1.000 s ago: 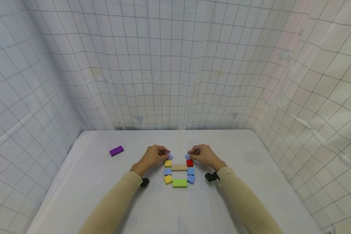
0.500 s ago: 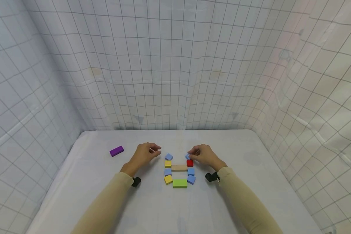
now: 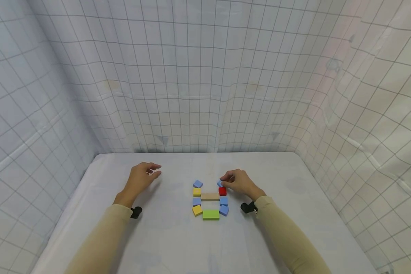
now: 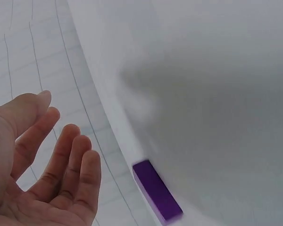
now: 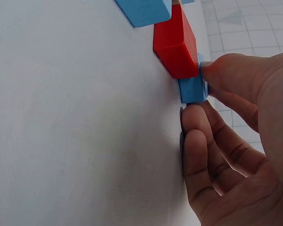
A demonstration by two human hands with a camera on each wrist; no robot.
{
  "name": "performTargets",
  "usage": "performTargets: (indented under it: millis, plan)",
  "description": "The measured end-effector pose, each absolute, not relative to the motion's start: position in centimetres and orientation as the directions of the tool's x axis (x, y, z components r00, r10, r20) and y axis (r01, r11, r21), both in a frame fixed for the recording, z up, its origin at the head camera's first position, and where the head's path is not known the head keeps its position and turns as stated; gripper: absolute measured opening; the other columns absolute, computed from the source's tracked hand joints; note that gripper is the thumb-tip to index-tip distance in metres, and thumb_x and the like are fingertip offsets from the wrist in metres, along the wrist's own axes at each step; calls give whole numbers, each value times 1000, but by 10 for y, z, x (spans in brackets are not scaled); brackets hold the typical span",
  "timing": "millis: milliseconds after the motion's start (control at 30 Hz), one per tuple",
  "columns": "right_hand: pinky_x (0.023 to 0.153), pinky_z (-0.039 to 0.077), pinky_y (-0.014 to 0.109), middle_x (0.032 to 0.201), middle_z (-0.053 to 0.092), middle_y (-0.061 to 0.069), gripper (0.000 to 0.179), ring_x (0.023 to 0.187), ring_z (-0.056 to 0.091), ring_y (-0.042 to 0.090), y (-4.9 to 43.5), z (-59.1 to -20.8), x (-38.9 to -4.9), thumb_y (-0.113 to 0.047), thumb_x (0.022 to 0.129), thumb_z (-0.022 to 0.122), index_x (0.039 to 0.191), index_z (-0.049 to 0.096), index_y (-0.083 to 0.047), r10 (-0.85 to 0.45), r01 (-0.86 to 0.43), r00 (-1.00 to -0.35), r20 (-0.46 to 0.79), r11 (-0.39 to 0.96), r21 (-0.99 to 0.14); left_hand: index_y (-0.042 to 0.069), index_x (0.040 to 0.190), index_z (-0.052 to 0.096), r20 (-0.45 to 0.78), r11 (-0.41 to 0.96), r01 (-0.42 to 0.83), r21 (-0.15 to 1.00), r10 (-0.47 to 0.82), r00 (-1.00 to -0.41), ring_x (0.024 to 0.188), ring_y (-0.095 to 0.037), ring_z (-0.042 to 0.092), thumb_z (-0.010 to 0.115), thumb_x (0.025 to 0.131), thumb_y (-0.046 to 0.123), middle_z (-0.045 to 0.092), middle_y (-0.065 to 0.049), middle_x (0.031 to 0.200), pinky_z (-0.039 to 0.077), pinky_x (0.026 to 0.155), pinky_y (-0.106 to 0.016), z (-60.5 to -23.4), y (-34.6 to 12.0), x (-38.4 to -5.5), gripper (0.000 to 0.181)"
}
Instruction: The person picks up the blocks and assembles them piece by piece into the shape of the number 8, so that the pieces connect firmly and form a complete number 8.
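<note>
My left hand (image 3: 139, 179) is held above the left part of the table, fingers relaxed and holding nothing. The purple block (image 4: 158, 192) lies on the table beyond its fingers in the left wrist view; in the head view the hand hides it. Thumb and fingers of my right hand (image 3: 240, 182) pinch a small blue block (image 5: 193, 89), which sits against the red block (image 5: 177, 44) at the top right of the arrangement. At the arrangement's top left lies another blue block (image 3: 198, 183), turned at an angle, with a yellow block (image 3: 196, 192) just below.
Between the two columns of small blocks lies a natural wood block (image 3: 210, 197), and a green block (image 3: 211, 215) is at the bottom. A tilted yellow block (image 3: 197, 210) and a tilted blue block (image 3: 224, 210) flank it. White gridded curtains (image 3: 205, 76) surround the white table (image 3: 178, 247).
My left hand has let go of the upper-left blue block and moved left, over the purple block. My right hand has stayed on its blue block.
</note>
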State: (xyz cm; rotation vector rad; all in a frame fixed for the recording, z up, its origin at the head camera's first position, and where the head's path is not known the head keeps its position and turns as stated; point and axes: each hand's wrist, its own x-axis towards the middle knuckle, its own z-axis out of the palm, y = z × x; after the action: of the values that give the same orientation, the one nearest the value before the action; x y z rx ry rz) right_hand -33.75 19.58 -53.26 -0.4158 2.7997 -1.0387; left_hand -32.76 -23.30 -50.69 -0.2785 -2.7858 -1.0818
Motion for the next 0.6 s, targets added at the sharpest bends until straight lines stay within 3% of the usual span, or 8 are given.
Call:
performTargets:
  millis: [267, 467, 600]
  plan:
    - [92, 65, 33, 116, 86, 1, 15, 100, 71, 15, 197, -531, -337, -20, 106, 87, 121, 89, -16, -309, -225, -951, -13, 719, -658, 2, 139, 82, 190, 751, 177, 636, 70, -979, 116, -43, 73, 82, 111, 20, 75, -30, 135, 61, 94, -48, -511, -268, -322, 33]
    - [92, 65, 33, 116, 86, 2, 16, 101, 72, 16, 197, -533, -338, -21, 107, 87, 121, 89, -15, -315, -233, -949, -9, 720, -654, 1, 142, 81, 174, 761, 146, 633, 45, -984, 130, -51, 69, 82, 111, 21, 70, -34, 145, 62, 107, -65, -515, -288, -320, 37]
    - [92, 65, 32, 116, 86, 2, 16, 101, 73, 16, 198, -534, -339, -21, 107, 87, 121, 89, -15, -319, -240, -948, -3, 719, -652, 0, 144, 79, 154, 780, 123, 614, 34, -987, 134, -57, 66, 83, 110, 23, 67, -38, 149, 61, 108, -69, -514, -297, -318, 41]
